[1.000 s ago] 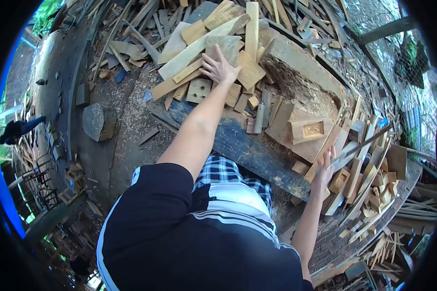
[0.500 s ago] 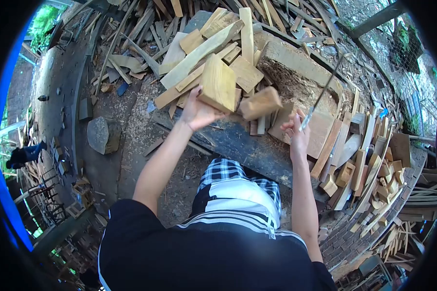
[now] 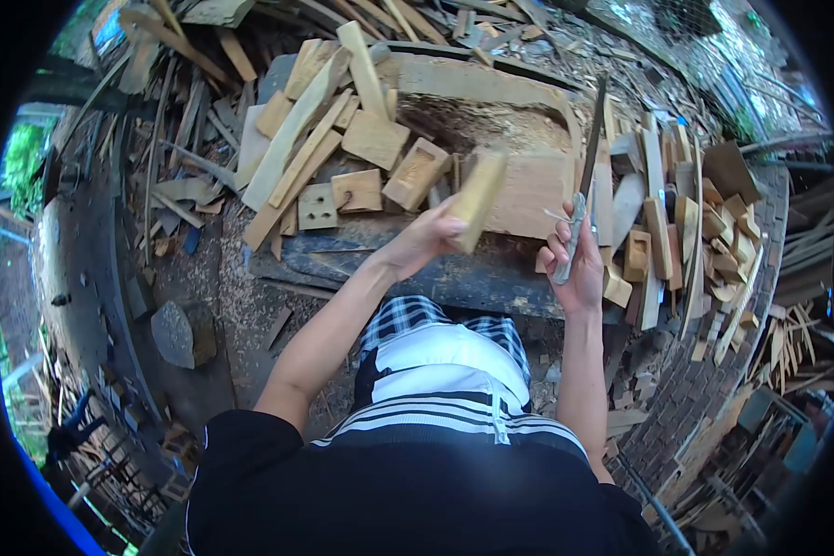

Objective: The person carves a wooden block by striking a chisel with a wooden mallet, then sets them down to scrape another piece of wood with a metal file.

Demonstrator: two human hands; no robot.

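The person's left arm reaches forward with the elbow bent, and the left hand (image 3: 423,243) is closed around the lower end of a pale wooden block (image 3: 477,196), holding it tilted above the near edge of the dark workbench (image 3: 408,269). The right arm is bent upward, its right hand (image 3: 576,264) wrapped tight around the handle of a long blade (image 3: 586,167), which stands nearly upright just right of the block. Wood offcuts (image 3: 343,139) are heaped over the bench's far side.
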